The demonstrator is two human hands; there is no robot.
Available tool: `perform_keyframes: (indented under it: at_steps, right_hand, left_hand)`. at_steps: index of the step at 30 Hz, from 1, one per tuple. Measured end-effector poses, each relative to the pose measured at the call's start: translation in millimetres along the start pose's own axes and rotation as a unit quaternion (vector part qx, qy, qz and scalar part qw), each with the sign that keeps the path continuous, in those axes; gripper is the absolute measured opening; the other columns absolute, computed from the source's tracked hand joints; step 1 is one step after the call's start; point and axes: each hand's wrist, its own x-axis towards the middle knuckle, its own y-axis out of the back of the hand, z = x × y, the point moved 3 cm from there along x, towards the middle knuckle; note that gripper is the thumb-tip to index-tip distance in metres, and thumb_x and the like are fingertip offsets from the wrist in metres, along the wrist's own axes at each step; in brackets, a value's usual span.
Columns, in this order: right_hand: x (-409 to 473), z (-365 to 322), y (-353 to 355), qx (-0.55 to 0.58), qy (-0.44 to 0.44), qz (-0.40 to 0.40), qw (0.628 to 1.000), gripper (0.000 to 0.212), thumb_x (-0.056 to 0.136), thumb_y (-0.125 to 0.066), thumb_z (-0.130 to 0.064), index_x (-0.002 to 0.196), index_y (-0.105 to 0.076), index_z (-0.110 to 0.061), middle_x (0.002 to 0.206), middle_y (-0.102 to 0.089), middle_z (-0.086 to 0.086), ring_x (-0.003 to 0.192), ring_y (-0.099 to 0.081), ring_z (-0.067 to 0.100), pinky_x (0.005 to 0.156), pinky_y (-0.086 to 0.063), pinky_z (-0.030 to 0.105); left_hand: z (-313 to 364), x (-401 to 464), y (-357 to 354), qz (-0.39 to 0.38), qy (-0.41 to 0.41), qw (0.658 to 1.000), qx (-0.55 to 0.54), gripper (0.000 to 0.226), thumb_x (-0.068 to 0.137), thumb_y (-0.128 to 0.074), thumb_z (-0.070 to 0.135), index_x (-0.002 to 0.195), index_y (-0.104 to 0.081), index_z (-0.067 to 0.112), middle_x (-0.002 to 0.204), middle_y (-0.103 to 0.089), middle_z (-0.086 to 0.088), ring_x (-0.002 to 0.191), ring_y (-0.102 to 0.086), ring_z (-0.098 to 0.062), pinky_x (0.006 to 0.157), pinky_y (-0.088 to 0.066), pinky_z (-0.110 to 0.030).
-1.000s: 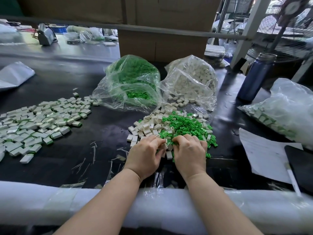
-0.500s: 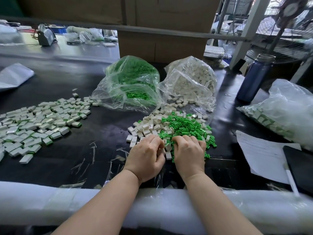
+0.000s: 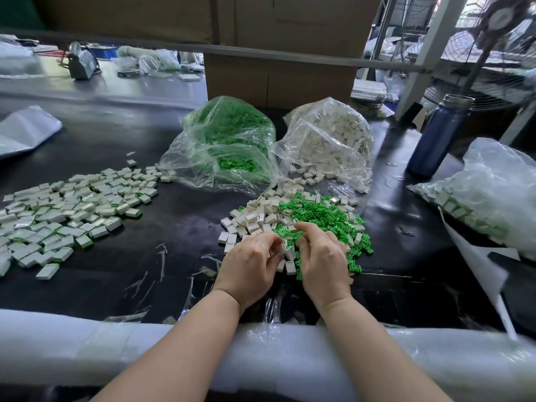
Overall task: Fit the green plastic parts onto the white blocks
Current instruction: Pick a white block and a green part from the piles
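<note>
Hands now lifted a little off mixed pile, where a second ago they pressed flat into it. Left hand pinches white block, fingers curled; right hand curled beside it, what it holds I cannot tell. Loose green parts and white blocks lie near front edge of table; finished pile toward left edge. Judgement: picking done, fitting starts.

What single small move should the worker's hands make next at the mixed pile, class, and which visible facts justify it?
Probably press the two pieces together. The left hand and right hand meet, fingers curled, around a white block at the near edge of the loose green parts. What each hand pinches is hidden. Finished pieces lie to the left.
</note>
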Motion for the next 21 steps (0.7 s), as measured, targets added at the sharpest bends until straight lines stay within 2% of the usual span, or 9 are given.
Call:
perform_keyframes:
  at_steps: [6,11,16,21]
  right_hand:
    - [8.0,-1.5,8.2,0.033,0.005,-0.018,0.999,0.026,0.095,-0.049,-0.011,0.117,-0.062,-0.017,0.1,-0.068,0.0,0.094,-0.056,0.018,0.086,-0.038,0.031]
    - [8.3,0.6,10.0,0.116,-0.033,-0.04,0.992,0.015,0.093,-0.055,-0.014,0.106,-0.063,-0.016,0.089,-0.068,0.002,0.083,-0.062,0.018,0.078,-0.051,0.035]
    - [-0.6,5.9,5.2,0.165,-0.057,-0.025,0.984,0.007,0.089,-0.061,-0.01,0.093,-0.062,-0.015,0.083,-0.065,-0.004,0.08,-0.062,0.014,0.076,-0.05,0.027]
    - [-1.1,8.1,1.1,0.189,-0.044,-0.031,0.98,0.01,0.087,-0.062,-0.006,0.094,-0.064,-0.013,0.089,-0.065,0.001,0.087,-0.06,0.016,0.082,-0.049,0.026]
  left_hand:
    - [-1.6,-0.1,-0.2,0.008,0.007,1.0,-0.013,0.023,0.092,-0.054,0.026,0.11,-0.062,0.013,0.099,-0.067,0.0,0.092,-0.059,-0.017,0.079,-0.038,-0.02]
    - [-1.9,0.8,0.7,0.013,0.014,0.999,-0.028,0.024,0.091,-0.056,0.025,0.111,-0.064,0.013,0.101,-0.068,-0.002,0.092,-0.06,-0.019,0.081,-0.044,-0.025]
    - [-2.0,-0.2,2.0,0.019,0.023,0.999,-0.045,0.023,0.089,-0.06,0.023,0.109,-0.066,0.013,0.098,-0.069,-0.004,0.091,-0.062,-0.022,0.082,-0.049,-0.035]
    - [-2.8,0.1,1.0,0.018,0.024,0.998,-0.052,0.023,0.089,-0.061,0.022,0.109,-0.066,0.013,0.097,-0.069,-0.004,0.09,-0.062,-0.022,0.081,-0.05,-0.037]
